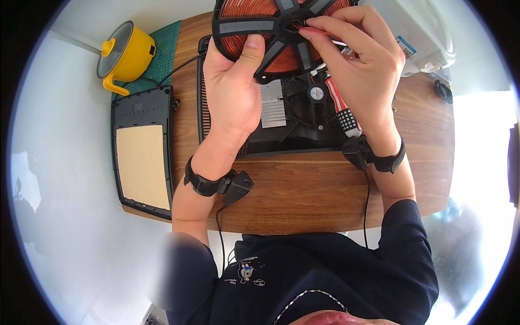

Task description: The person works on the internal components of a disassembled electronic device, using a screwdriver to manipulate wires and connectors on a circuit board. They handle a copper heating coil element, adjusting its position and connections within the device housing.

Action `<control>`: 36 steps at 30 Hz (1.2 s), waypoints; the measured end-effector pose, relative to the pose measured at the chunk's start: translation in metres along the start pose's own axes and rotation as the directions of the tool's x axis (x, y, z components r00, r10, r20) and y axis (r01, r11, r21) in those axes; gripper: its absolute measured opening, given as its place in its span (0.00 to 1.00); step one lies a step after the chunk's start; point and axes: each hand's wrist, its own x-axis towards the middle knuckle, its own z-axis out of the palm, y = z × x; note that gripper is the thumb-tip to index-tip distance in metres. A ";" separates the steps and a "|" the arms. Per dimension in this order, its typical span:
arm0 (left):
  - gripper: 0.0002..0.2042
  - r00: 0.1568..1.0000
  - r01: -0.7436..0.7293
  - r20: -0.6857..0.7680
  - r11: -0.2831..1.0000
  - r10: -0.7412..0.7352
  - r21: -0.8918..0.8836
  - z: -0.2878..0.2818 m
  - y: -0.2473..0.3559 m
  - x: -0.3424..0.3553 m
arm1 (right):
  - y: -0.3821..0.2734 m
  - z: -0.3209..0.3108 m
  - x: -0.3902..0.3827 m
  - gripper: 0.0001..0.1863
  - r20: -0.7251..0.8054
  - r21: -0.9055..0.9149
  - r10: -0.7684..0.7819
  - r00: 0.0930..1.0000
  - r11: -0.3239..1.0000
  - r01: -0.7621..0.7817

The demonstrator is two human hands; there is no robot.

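My left hand [233, 92] grips the rim of a round induction coil [244, 46], copper windings on a black spoked frame, its thumb over the edge. The coil is raised and tilted above an opened induction cooker base [298, 143]. At the coil's hub, my right hand [363, 54] pinches thin red wires [319, 31] between thumb and forefinger. Beneath that hand is a screwdriver [342, 105] with a striped and starred handle; its tip is hard to make out. A black fan [303, 100] and a silver heat sink [273, 105] show inside the base.
To the left lies a black cover panel [142, 108] with a cream sheet, partly on a green cutting mat [165, 46]. A yellow pot [127, 54] stands behind it. At the back right are a white appliance [417, 32] and a small black object [443, 92] on the wooden table [292, 195].
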 end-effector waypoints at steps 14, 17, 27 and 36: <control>0.11 0.998 -0.057 0.000 0.984 0.058 0.171 0.003 -0.005 -0.005 | 0.000 0.012 -0.008 0.05 0.027 0.178 0.253 0.967 0.951 -0.254; 0.12 0.994 -0.104 0.035 0.970 0.099 0.219 0.004 -0.006 -0.005 | -0.003 0.015 -0.010 0.04 0.014 0.188 0.316 0.949 0.931 -0.313; 0.13 0.984 -0.179 0.071 0.943 0.165 0.280 0.004 -0.007 -0.005 | -0.003 0.012 -0.009 0.04 0.006 0.118 0.269 0.963 0.956 -0.268; 0.11 0.993 -0.114 0.021 0.977 0.112 0.178 0.003 -0.006 -0.004 | -0.006 0.012 -0.008 0.04 0.007 0.114 0.224 0.975 0.968 -0.224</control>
